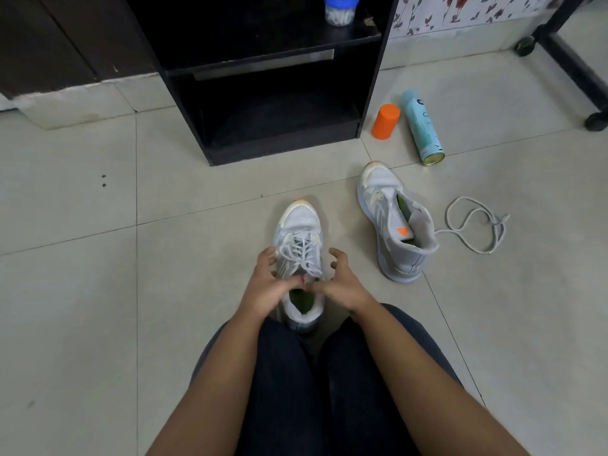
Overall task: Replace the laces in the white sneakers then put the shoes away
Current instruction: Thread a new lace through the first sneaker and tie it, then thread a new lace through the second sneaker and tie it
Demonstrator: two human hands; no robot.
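Hands [263, 287] blurred; grip on laces [301, 255] unclear

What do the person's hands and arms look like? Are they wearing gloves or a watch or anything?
No gloves and no watch. The left hand and the right hand are bare, with no rings or bracelets showing. The arms are bare too, and no sleeves reach into the picture. The only clothing in view is the dark blue trousers on the legs.
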